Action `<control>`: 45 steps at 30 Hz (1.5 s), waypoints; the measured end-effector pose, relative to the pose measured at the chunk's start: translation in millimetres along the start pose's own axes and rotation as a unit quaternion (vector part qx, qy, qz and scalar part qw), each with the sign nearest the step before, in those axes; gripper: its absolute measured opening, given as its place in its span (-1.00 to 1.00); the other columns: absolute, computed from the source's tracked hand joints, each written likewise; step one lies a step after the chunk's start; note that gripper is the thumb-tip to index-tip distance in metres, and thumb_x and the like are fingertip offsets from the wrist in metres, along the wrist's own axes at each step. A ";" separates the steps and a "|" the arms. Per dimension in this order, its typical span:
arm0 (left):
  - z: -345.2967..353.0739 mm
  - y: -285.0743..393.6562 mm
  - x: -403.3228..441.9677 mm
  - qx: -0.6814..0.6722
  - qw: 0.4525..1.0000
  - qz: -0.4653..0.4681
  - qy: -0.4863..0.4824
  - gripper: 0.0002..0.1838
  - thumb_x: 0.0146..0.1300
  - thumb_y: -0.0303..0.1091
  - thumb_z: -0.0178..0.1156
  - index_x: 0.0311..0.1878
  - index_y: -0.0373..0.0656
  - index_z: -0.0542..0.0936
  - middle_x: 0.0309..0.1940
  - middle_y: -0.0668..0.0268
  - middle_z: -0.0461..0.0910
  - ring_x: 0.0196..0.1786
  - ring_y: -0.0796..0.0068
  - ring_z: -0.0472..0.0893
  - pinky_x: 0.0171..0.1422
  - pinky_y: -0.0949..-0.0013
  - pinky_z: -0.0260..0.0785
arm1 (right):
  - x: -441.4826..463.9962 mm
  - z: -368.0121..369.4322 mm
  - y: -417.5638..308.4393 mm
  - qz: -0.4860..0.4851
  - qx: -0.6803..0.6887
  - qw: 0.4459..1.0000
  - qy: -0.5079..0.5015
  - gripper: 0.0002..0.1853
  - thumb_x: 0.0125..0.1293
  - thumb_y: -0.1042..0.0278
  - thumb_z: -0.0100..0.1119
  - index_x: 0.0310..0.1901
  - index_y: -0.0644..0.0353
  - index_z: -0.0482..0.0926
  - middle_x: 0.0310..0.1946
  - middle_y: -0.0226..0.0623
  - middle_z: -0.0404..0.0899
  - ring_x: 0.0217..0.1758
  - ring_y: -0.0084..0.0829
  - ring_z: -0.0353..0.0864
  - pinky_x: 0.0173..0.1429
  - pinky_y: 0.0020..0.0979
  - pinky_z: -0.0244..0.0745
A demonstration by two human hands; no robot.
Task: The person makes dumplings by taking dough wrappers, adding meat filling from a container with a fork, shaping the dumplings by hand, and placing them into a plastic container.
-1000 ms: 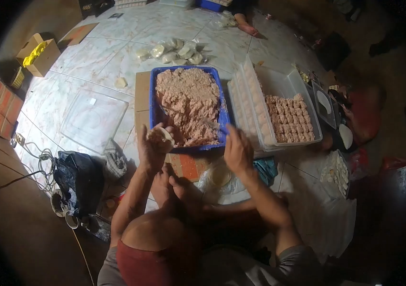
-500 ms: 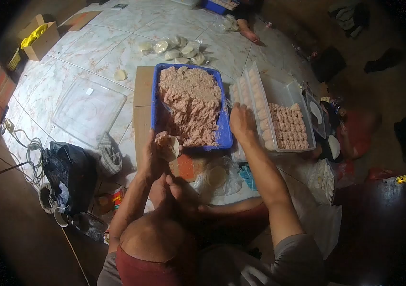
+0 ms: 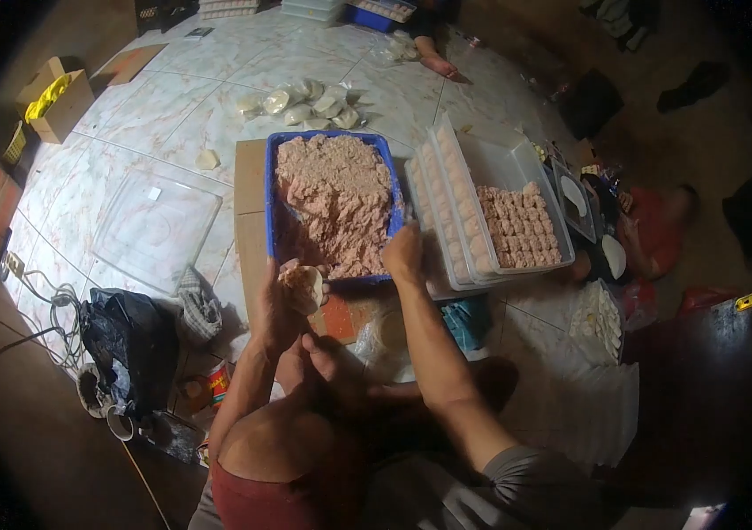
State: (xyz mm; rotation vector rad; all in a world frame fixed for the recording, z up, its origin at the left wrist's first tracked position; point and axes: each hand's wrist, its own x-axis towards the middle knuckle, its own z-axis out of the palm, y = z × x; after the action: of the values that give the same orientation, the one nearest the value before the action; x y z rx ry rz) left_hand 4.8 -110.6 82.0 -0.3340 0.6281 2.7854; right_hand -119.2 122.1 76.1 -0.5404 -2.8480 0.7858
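Wrapper (image 3: 303, 288), one; left hand (image 3: 275, 296), fingers curled, holding it; blue tub (image 3: 270, 185), one; right hand (image 3: 403, 251) by rim, finger state unclear

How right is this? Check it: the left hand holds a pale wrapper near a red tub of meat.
Wrong colour: the head view shows the tub of meat is blue. The left hand does hold a pale wrapper near it.

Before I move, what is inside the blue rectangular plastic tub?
The blue tub holds a lumpy pale-pink minced mixture, apparently dug lower toward the near end. Whatever lies under the mixture is hidden, and the right hand covers part of the near right corner.
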 end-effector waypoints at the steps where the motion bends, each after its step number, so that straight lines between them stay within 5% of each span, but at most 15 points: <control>1: 2.6 -0.9 -2.1 0.002 1.000 0.009 0.004 -0.36 0.54 0.31 -0.14 0.15 -0.11 0.53 0.09 0.01 0.64 -0.01 0.11 0.68 0.15 0.09 0.53 | 1.8 8.0 0.3 -0.048 -0.014 0.998 -0.040 -0.68 0.28 0.57 0.04 0.06 0.49 0.44 -0.02 0.41 0.60 0.12 0.30 0.62 0.24 0.08 0.51; 3: 6.0 0.2 -6.4 0.008 1.000 0.014 -0.005 -0.36 0.53 0.31 -0.14 0.15 -0.13 0.53 0.11 0.01 0.64 0.02 0.12 0.67 0.18 0.11 0.53 | 1.9 16.6 7.6 -0.147 -0.038 0.987 -0.042 -0.68 0.24 0.58 0.08 0.05 0.41 0.48 -0.02 0.38 0.61 0.13 0.27 0.61 0.24 0.06 0.50; 8: -9.6 6.3 -12.5 -0.052 0.997 -0.025 -0.044 -0.29 0.52 0.31 -0.11 0.22 -0.22 0.52 0.18 0.01 0.61 0.10 0.14 0.65 0.26 0.17 0.51 | -22.5 -52.8 5.6 -0.188 -0.036 0.982 0.001 -0.64 0.23 0.54 0.18 0.06 0.43 0.46 0.00 0.25 0.58 0.11 0.22 0.61 0.13 0.04 0.56; 10: -2.2 8.9 -13.3 -0.036 0.999 -0.025 0.007 -0.23 0.51 0.31 -0.11 0.28 -0.30 0.48 0.20 0.00 0.60 0.13 0.13 0.65 0.30 0.17 0.49 | -18.0 -69.6 -2.6 -0.192 -0.170 0.967 0.000 -0.69 0.26 0.51 0.19 0.04 0.37 0.50 -0.08 0.12 0.62 0.04 0.11 0.66 0.05 -0.03 0.61; 15: 1.5 -2.7 -9.5 -0.033 0.997 -0.066 0.014 -0.19 0.51 0.32 -0.10 0.31 -0.37 0.42 0.24 -0.09 0.56 0.17 0.07 0.64 0.36 0.05 0.45 | 12.0 -44.3 -3.9 -0.175 -0.253 0.952 0.018 -0.82 0.34 0.46 0.14 -0.10 0.32 0.62 -0.08 0.07 0.64 -0.04 0.02 0.72 0.03 -0.09 0.64; 18: 3.2 -4.8 -6.8 -0.059 0.995 -0.076 0.003 -0.19 0.51 0.32 -0.11 0.30 -0.37 0.43 0.22 -0.08 0.58 0.18 0.06 0.63 0.36 0.05 0.45 | 18.9 -28.6 1.1 -0.263 -0.296 0.918 -0.018 -0.84 0.34 0.45 0.13 -0.17 0.32 0.65 -0.07 0.10 0.66 -0.02 0.04 0.73 0.08 -0.03 0.63; 23: 4.4 -3.6 -5.8 -0.039 0.996 -0.081 -0.024 -0.19 0.46 0.37 -0.06 0.23 -0.33 0.48 0.13 -0.03 0.61 0.19 0.03 0.63 0.39 0.08 0.43 | 15.3 -31.8 25.5 -0.283 -0.138 0.940 -0.130 -0.72 0.34 0.43 0.06 0.00 0.30 0.65 -0.07 0.10 0.70 0.03 0.05 0.71 0.07 -0.11 0.63; 28: 6.4 -3.1 8.5 -0.071 0.991 -0.106 -0.035 -0.16 0.48 0.37 -0.10 0.38 -0.30 0.38 0.24 -0.05 0.55 0.23 0.02 0.59 0.43 0.01 0.39 | -37.4 -96.0 4.6 -0.237 0.056 0.954 -0.173 -0.70 0.33 0.48 0.11 0.07 0.22 0.64 -0.17 0.01 0.73 -0.03 0.05 0.72 0.04 -0.17 0.59; 31: 42.5 -4.9 6.1 -0.018 0.999 -0.041 -0.022 -0.12 0.42 0.44 -0.07 0.33 -0.27 0.43 0.20 -0.01 0.58 0.22 0.04 0.61 0.37 -0.05 0.42 | -70.5 -118.2 -10.8 -0.199 0.146 0.939 -0.237 -0.73 0.37 0.51 0.05 0.05 0.27 0.63 -0.16 -0.04 0.71 -0.05 0.03 0.71 0.04 -0.21 0.58; 33: 37.7 -8.8 15.6 -0.025 0.999 -0.027 0.005 -0.12 0.42 0.45 -0.09 0.39 -0.22 0.40 0.12 0.05 0.61 0.24 0.03 0.60 0.36 -0.06 0.42 | -85.2 -111.5 -7.1 -0.366 0.213 0.883 -0.205 -0.75 0.38 0.53 0.04 0.03 0.29 0.62 -0.15 -0.05 0.66 -0.06 0.01 0.68 0.01 -0.20 0.58; 36: 49.1 -5.3 13.7 -0.042 0.996 -0.079 0.005 -0.12 0.42 0.46 -0.09 0.41 -0.20 0.39 0.08 0.09 0.62 0.20 0.04 0.61 0.35 -0.07 0.41 | -108.1 -104.5 0.7 -0.394 0.052 0.891 -0.220 -0.77 0.37 0.58 0.06 0.00 0.30 0.61 -0.12 -0.02 0.61 -0.05 0.03 0.66 -0.03 -0.16 0.56; 38: 51.7 -7.8 16.9 -0.005 0.999 0.025 0.042 -0.11 0.41 0.47 -0.10 0.39 -0.21 0.41 0.08 0.08 0.62 0.17 0.05 0.61 0.36 -0.03 0.40 | -105.7 -112.4 -6.5 -0.409 0.034 0.885 -0.218 -0.81 0.37 0.56 0.08 -0.03 0.31 0.60 -0.18 0.00 0.58 -0.11 0.05 0.64 -0.07 -0.11 0.54; 40: 29.8 -11.7 19.9 -0.025 0.994 -0.102 -0.020 -0.12 0.41 0.47 -0.08 0.40 -0.19 0.40 0.09 0.09 0.61 0.16 0.07 0.61 0.36 -0.02 0.40 | -112.5 -115.6 -11.0 -0.397 0.129 0.892 -0.173 -0.84 0.36 0.58 0.07 -0.08 0.32 0.59 -0.22 0.00 0.56 -0.14 0.06 0.62 -0.08 -0.09 0.52; 42: 23.0 -16.6 20.0 0.003 0.994 -0.104 -0.011 -0.12 0.41 0.48 -0.09 0.41 -0.17 0.40 0.09 0.12 0.61 0.16 0.11 0.61 0.36 -0.01 0.40 | -111.0 -112.6 -4.4 -0.412 0.114 0.882 -0.198 -0.84 0.35 0.58 0.05 -0.09 0.33 0.58 -0.24 -0.01 0.55 -0.15 0.07 0.61 -0.09 -0.07 0.51; 45: 16.4 -9.1 29.3 0.016 0.999 -0.040 -0.019 -0.06 0.37 0.53 -0.08 0.23 -0.31 0.53 -0.16 0.21 0.69 -0.40 0.60 0.55 -0.27 0.55 0.45 | -106.4 -124.7 -3.2 -0.373 0.044 0.896 -0.236 -0.85 0.36 0.57 0.03 -0.11 0.29 0.58 -0.23 -0.03 0.56 -0.16 0.05 0.62 -0.09 -0.10 0.53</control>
State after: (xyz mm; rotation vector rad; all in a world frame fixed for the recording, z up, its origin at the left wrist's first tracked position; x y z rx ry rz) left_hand -22.6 -89.4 84.8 -0.2916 0.6355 2.6962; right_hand 6.4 138.0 180.3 0.8380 -2.9975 0.9518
